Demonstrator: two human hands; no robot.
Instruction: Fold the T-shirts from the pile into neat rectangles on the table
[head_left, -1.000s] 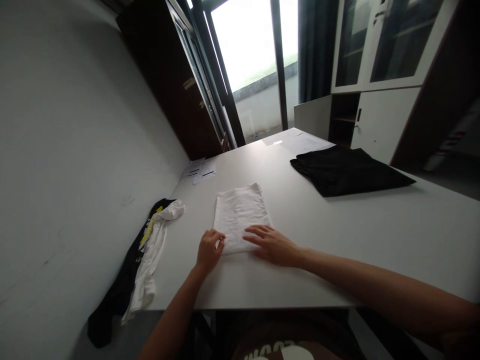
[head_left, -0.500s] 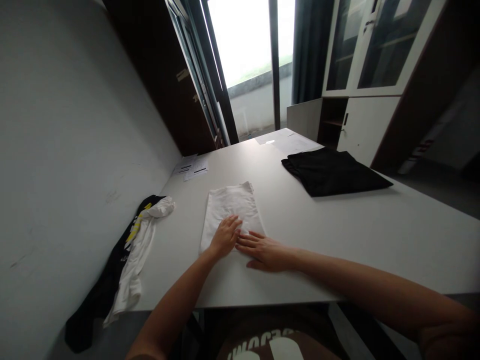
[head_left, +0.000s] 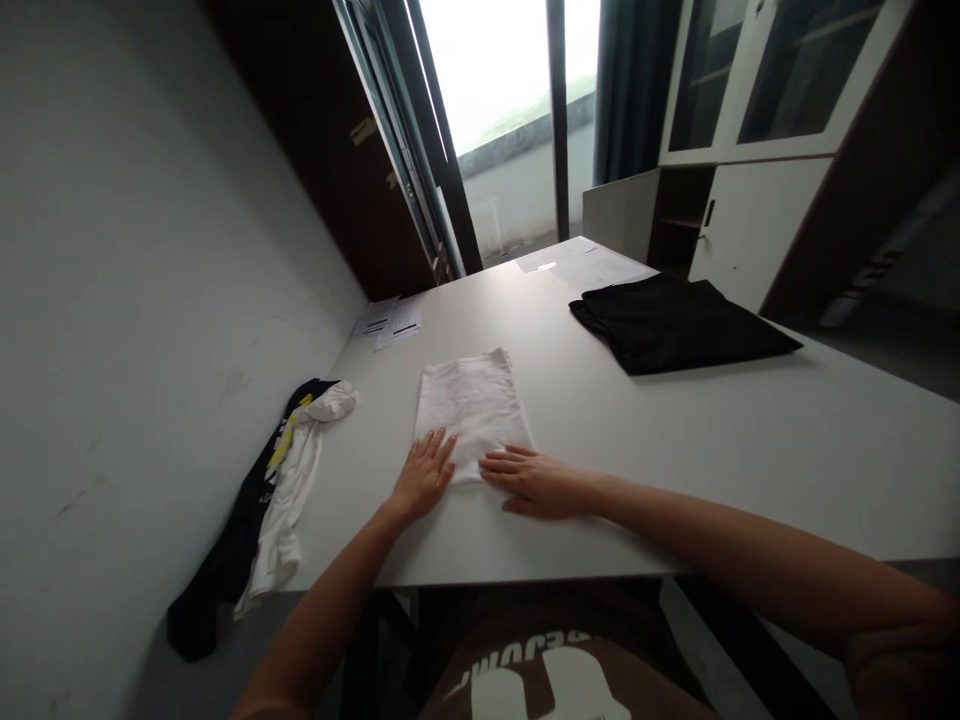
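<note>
A folded white garment lies flat on the white table, in front of me. On its near left corner rests my left hand, palm down with the fingers stretched out. My right hand lies flat across the near right corner, its fingers pointing left and its thumb on the tabletop. Neither hand grips the cloth. A short stretch of the garment's near edge shows between the two hands, while the corners are covered by them.
A folded black garment lies at the right. By the wall, a white garment and a black one with yellow print hang over the table's left edge. Paper sheets lie at the far left, more papers at the far end.
My left hand has slid left, away from my right hand, to the garment's near left corner. The cloth's middle looks flatter. The whole view has shifted slightly.
</note>
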